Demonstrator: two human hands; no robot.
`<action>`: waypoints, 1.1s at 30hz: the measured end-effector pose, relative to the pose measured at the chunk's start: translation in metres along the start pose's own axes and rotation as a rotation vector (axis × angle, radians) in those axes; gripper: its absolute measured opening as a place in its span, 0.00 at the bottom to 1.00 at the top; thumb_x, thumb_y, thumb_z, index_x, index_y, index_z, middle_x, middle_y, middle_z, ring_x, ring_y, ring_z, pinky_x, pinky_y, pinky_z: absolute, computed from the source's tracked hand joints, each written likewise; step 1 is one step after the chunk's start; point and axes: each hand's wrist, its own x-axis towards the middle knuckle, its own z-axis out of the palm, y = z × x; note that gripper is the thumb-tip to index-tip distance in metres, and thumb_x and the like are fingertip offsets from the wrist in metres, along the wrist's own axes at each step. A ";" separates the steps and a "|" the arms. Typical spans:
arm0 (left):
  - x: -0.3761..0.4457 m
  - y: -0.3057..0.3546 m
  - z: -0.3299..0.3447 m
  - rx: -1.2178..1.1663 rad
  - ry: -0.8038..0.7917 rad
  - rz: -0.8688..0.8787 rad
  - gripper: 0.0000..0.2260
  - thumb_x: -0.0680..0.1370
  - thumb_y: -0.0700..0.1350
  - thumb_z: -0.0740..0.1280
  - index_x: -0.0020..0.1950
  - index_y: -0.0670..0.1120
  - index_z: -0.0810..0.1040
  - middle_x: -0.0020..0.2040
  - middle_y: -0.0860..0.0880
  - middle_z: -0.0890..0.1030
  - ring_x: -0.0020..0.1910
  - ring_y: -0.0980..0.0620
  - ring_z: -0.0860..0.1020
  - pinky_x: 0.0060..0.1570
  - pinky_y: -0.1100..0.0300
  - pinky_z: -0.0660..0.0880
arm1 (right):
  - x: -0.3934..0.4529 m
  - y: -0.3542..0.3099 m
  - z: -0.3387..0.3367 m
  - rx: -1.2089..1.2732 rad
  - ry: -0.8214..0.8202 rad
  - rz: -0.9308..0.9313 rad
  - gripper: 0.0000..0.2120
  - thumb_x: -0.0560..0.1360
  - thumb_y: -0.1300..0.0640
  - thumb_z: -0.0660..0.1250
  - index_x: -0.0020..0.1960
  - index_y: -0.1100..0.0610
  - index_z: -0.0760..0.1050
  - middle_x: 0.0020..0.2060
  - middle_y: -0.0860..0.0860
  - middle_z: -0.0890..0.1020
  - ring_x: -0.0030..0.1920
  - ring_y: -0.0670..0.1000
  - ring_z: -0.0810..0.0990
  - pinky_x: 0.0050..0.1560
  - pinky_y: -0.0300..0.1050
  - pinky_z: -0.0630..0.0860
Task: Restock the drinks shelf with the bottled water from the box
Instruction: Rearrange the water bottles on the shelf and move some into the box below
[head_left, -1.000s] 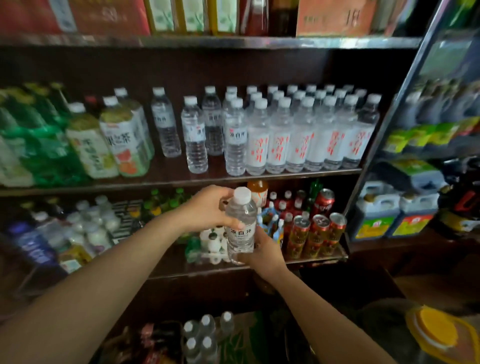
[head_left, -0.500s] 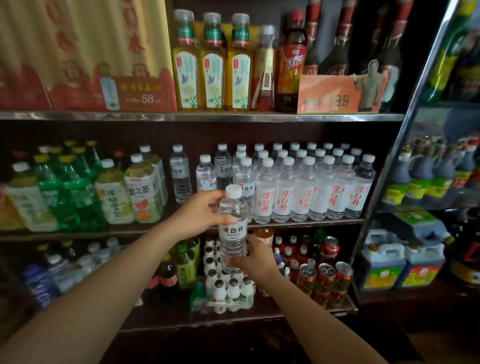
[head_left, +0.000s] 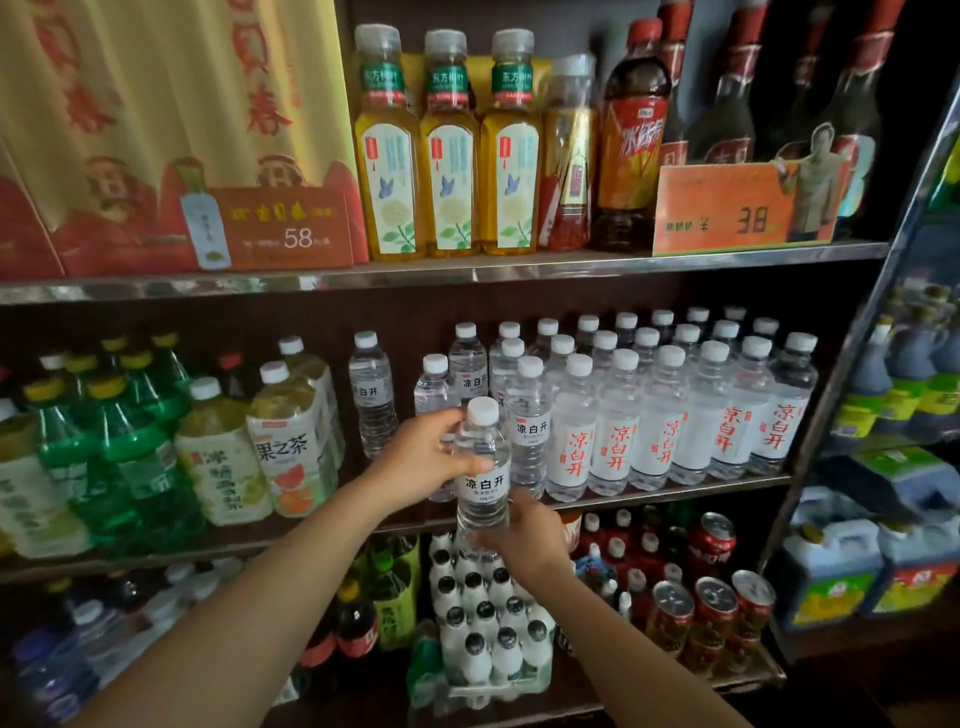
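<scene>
Held bottle: a clear water bottle (head_left: 482, 467) with a white cap, upright at centre frame, just in front of the middle shelf (head_left: 670, 494) and not yet on it.
Left hand (head_left: 426, 457): grip closed round the bottle's shoulder, fingers curled over the upper body from the left.
Right hand (head_left: 524, 540): grip closed under and round the bottle's base, supporting it from below.
Target area: the small-label water bottles (head_left: 529, 415) stand loosely at centre frame; the red-lettered water bottles (head_left: 670, 415) are packed tightly to the right.
Risk, collision: the front-row bottle just behind the held one could probably be knocked backward or sideways if the new bottle is pushed straight in.
Risk, edge: a bottle set too near the shelf lip may tip onto the white bottle pack (head_left: 488, 623) and red cans (head_left: 711, 613) below.
Risk, release: letting go with the lower hand before the base sits flat would likely cause a slip.
Box: not in view.
</scene>
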 end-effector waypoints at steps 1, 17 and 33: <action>0.007 -0.004 -0.001 0.016 -0.005 -0.005 0.25 0.67 0.47 0.77 0.63 0.50 0.77 0.54 0.55 0.83 0.53 0.57 0.81 0.58 0.52 0.77 | 0.006 0.000 0.005 -0.008 0.023 0.011 0.22 0.68 0.56 0.76 0.61 0.52 0.74 0.46 0.45 0.82 0.45 0.45 0.80 0.40 0.34 0.74; 0.099 0.050 -0.047 0.778 -0.204 0.109 0.21 0.69 0.45 0.76 0.60 0.51 0.79 0.54 0.49 0.80 0.47 0.54 0.77 0.53 0.57 0.75 | 0.057 -0.001 0.044 -0.036 0.290 -0.022 0.24 0.69 0.57 0.75 0.61 0.55 0.70 0.52 0.50 0.81 0.50 0.50 0.79 0.47 0.41 0.75; 0.177 0.040 -0.053 0.819 -0.277 0.070 0.17 0.70 0.42 0.75 0.58 0.46 0.79 0.52 0.46 0.80 0.49 0.48 0.79 0.54 0.52 0.77 | 0.102 -0.002 0.074 -0.004 0.391 -0.052 0.09 0.78 0.63 0.61 0.50 0.57 0.80 0.42 0.51 0.83 0.41 0.49 0.80 0.45 0.42 0.77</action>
